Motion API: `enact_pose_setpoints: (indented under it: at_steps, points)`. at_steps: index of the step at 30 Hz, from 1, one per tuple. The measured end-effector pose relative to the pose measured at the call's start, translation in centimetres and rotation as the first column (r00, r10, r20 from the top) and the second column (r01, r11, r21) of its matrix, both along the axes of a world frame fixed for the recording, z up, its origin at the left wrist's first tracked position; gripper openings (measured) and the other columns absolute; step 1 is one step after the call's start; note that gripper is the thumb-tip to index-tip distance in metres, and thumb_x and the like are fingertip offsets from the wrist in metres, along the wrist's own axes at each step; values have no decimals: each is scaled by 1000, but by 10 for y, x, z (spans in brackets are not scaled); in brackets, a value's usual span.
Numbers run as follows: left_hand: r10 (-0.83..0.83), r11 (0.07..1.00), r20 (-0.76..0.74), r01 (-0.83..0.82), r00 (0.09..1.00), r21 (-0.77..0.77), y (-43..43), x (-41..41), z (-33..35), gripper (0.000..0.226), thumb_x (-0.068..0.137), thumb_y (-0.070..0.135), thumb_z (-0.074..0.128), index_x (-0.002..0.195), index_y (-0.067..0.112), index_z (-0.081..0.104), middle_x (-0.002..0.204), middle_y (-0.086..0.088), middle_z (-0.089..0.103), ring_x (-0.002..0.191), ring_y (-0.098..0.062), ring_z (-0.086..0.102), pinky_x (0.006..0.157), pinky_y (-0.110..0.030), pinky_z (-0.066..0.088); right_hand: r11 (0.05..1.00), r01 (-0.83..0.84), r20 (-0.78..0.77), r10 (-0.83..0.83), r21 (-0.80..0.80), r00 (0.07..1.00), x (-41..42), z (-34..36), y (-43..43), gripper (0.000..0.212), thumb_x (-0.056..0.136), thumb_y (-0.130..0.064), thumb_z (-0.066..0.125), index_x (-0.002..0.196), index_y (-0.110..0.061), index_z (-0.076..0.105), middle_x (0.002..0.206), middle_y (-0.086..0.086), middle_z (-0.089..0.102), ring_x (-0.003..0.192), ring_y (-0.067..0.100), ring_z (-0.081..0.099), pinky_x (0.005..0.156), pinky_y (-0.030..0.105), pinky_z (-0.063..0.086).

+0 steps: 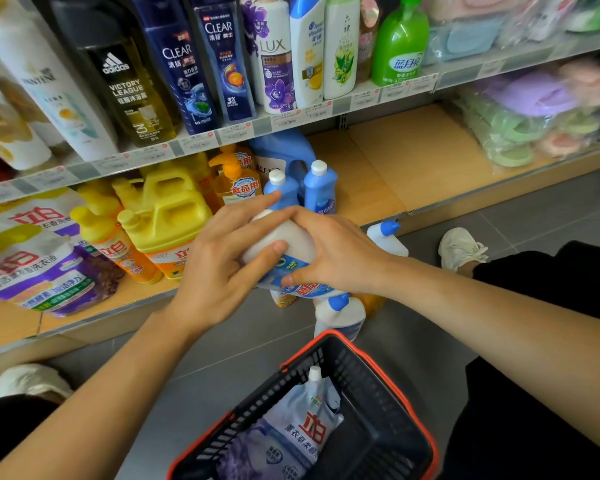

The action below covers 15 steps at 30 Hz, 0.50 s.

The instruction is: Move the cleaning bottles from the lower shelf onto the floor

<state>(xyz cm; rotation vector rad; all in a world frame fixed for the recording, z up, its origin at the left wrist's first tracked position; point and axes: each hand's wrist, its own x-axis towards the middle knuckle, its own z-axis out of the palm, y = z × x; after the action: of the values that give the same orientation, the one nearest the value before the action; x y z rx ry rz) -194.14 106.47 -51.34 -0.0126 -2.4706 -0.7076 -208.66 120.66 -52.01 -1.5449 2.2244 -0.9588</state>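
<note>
**A:** Which step are you on?

**B:** Mid-carry, I'd judge. From the left: refill pouches [39,268] and yellow jugs [167,216] sit on the lower shelf [413,161]. Next comes your left hand [222,268]. Its thumb presses the near face of the white bottle [297,242] and its fingers [257,202] reach over the far side.

**A:** And the other hand?

**B:** Your right hand [336,254] comes across the bottle from the right, fingers draped over the top and thumb pinned on the blue label. So both hands are clamped on it. The bottle looks tilted between them. It is off the shelf and above the floor [222,344], just in front of the shelf edge.

**A:** What does the next move call for?

**B:** Lower it and stand it upright. Two capped bottles [387,239] already stand on the floor, to the right of and below your hands. Choose a bare tile beside them so you don't knock them over, and stay clear of the basket [361,386] near your knees. Further right on the shelf, just behind your hands, two blue bottles [319,187] look like the next to fetch.
</note>
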Motion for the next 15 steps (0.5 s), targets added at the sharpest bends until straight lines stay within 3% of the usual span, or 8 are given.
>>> enact_pose_setpoints:
  at_steps: [6, 12, 15]
  points:
    - [73, 997, -204, -68, 976, 31, 4, 1, -4, 28, 92, 11, 72, 117, -1, 72, 129, -16, 66, 129, -28, 60, 104, -50, 50, 1000, 0, 29, 1, -23, 1000, 0, 3, -2, 76, 67, -44, 89, 132, -30, 52, 109, -8, 69, 95, 14, 67, 76, 43, 56]
    - [109, 990, -189, -90, 976, 105, 7, 3, -17, 33, 100, 8, 57, 132, -2, 62, 144, -16, 56, 140, -26, 49, 112, -50, 43, 995, 65, 59, -61, -69, 996, 2, -1, -2, 71, 68, -42, 89, 128, -26, 56, 108, -6, 69, 95, 17, 66, 78, 45, 55]
    - [161, 978, -144, -138, 976, 159, 1, 4, -21, 39, 104, 17, 53, 140, 3, 57, 149, -9, 53, 144, -20, 44, 115, -48, 41, 992, 97, 76, -91, -82, 993, -1, -2, -3, 71, 69, -43, 89, 129, -24, 55, 111, -6, 69, 99, 16, 65, 81, 44, 55]
